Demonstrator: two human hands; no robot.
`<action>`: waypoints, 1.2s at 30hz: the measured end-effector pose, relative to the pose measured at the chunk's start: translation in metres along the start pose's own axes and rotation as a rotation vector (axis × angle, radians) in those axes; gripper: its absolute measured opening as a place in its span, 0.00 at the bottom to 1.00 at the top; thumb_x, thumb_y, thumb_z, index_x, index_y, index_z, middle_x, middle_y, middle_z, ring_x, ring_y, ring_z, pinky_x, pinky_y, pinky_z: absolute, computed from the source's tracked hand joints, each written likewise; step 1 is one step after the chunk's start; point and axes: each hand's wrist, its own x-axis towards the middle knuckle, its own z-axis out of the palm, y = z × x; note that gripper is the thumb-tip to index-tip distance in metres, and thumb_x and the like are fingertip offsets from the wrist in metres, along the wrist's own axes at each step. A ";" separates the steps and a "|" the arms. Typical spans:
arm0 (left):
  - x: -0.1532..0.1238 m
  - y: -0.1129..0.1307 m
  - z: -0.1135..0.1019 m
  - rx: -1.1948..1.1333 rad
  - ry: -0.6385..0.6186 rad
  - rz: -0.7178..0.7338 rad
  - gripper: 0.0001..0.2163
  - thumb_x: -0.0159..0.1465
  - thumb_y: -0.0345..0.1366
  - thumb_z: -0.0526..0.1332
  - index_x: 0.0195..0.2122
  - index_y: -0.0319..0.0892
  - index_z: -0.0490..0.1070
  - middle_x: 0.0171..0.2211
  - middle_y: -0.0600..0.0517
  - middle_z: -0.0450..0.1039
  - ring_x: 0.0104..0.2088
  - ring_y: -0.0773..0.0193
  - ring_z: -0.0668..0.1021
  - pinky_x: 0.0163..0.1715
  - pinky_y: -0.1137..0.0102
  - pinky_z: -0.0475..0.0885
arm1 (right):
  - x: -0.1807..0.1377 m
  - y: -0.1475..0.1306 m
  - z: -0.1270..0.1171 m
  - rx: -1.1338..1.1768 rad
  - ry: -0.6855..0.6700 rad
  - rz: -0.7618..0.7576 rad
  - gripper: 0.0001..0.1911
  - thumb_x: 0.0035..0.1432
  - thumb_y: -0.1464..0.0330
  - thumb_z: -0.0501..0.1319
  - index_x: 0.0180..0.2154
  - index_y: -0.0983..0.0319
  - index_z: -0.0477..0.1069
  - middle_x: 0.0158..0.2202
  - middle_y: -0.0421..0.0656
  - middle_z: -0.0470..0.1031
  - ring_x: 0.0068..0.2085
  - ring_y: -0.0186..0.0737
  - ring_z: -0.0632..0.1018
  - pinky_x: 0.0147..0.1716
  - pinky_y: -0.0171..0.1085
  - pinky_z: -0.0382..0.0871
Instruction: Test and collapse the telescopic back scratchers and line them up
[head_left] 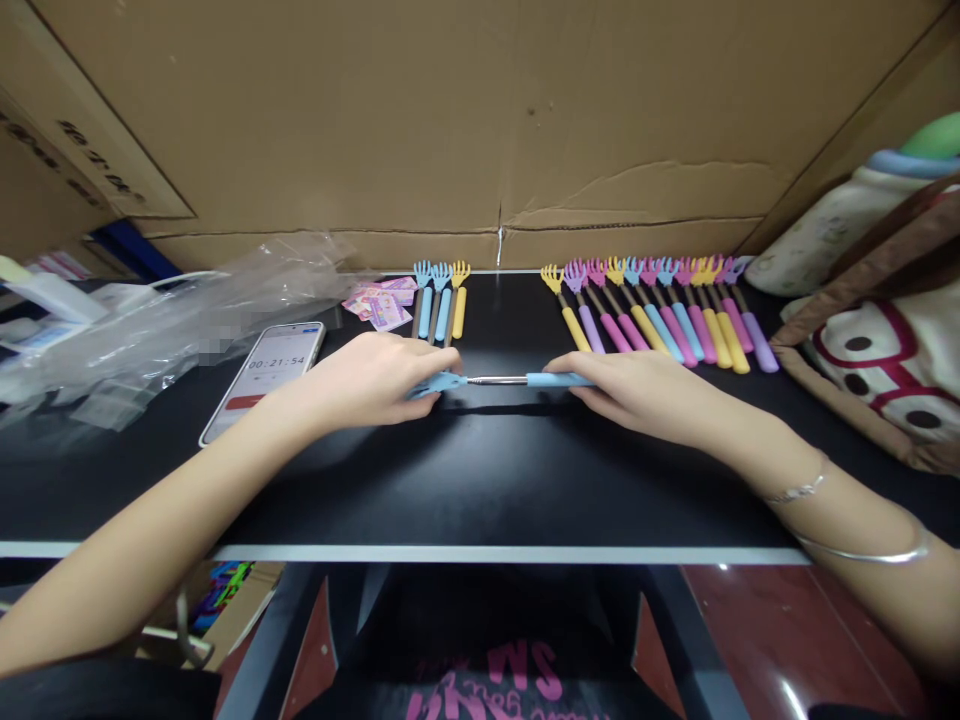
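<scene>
Between my hands, a blue back scratcher (499, 380) lies level just above the black table, its metal rod showing in the middle. My left hand (382, 375) is closed around the claw end, with the fingers covering much of it. On the other end, my right hand (634, 390) grips the blue handle. Beyond my left hand stand a few back scratchers (442, 305), two blue and one yellow, claws pointing away. Past my right hand lies a long row of back scratchers (660, 315) in yellow, purple, pink and blue, side by side.
A phone (262, 380) running a timer lies left of my left hand. Clear plastic bags (187, 310) and small printed cards (382, 303) are behind it. A cardboard wall (480, 120) closes the back. At right are a brown-edged bag (885, 370) and a bottle (817, 225).
</scene>
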 end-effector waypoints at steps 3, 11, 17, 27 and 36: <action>0.000 0.001 0.001 0.001 -0.003 0.009 0.13 0.65 0.37 0.51 0.49 0.46 0.67 0.39 0.52 0.78 0.34 0.64 0.79 0.30 0.73 0.65 | 0.000 -0.002 0.000 0.008 0.015 -0.024 0.19 0.64 0.70 0.48 0.54 0.57 0.67 0.44 0.43 0.80 0.33 0.37 0.79 0.27 0.34 0.62; 0.000 0.006 -0.002 -0.015 -0.005 0.019 0.14 0.67 0.41 0.51 0.52 0.51 0.66 0.35 0.55 0.79 0.32 0.65 0.79 0.28 0.74 0.64 | 0.001 -0.003 0.003 -0.013 0.027 -0.051 0.20 0.66 0.65 0.50 0.57 0.54 0.66 0.41 0.41 0.81 0.32 0.36 0.79 0.27 0.33 0.63; 0.000 0.005 -0.002 -0.039 0.005 0.031 0.13 0.68 0.41 0.51 0.50 0.50 0.69 0.37 0.53 0.78 0.35 0.65 0.79 0.30 0.74 0.65 | 0.002 -0.005 0.005 0.024 0.010 -0.076 0.22 0.67 0.66 0.48 0.59 0.54 0.65 0.46 0.42 0.80 0.36 0.38 0.80 0.31 0.34 0.68; 0.001 0.007 -0.001 -0.074 0.027 0.032 0.12 0.65 0.39 0.52 0.47 0.47 0.70 0.41 0.54 0.78 0.37 0.64 0.79 0.32 0.73 0.66 | 0.003 -0.010 0.001 0.092 -0.031 -0.053 0.19 0.65 0.67 0.47 0.55 0.57 0.67 0.48 0.42 0.79 0.39 0.38 0.80 0.35 0.36 0.68; 0.002 0.013 -0.006 -0.066 -0.004 0.035 0.11 0.64 0.36 0.53 0.46 0.46 0.70 0.39 0.55 0.79 0.33 0.65 0.79 0.29 0.73 0.65 | 0.004 -0.015 -0.004 0.021 -0.066 -0.010 0.16 0.67 0.62 0.47 0.47 0.58 0.69 0.32 0.42 0.80 0.28 0.39 0.77 0.27 0.35 0.62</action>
